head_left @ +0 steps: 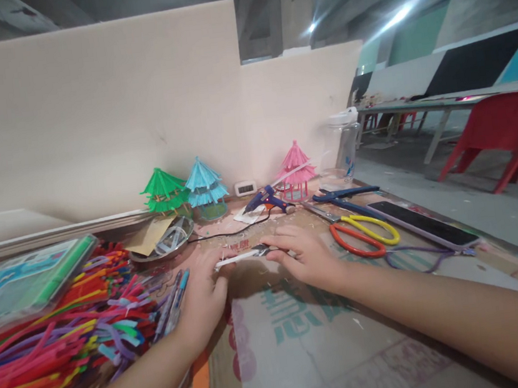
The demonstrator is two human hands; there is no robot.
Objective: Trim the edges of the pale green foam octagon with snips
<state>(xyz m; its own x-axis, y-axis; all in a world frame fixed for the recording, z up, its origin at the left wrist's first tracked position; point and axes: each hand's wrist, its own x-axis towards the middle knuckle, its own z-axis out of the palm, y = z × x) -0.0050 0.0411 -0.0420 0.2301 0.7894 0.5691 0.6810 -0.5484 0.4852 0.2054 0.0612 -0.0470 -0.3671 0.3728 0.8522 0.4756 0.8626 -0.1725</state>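
Above the cardboard, my two hands hold a slim white piece with a dark end between them. My left hand pinches its white end. The fingers of my right hand are closed at the dark end, which looks like part of a small cutting tool, though its kind is not clear. Orange- and yellow-handled scissors lie right of my right hand. Pens lie beside my left wrist, and a blue glue gun rests beyond both hands.
Green, blue and pink pavilion models stand by the partition. Colourful pipe cleaners and a plastic case fill the left. A metal dish, blue pliers, phone and bottle lie or stand around.
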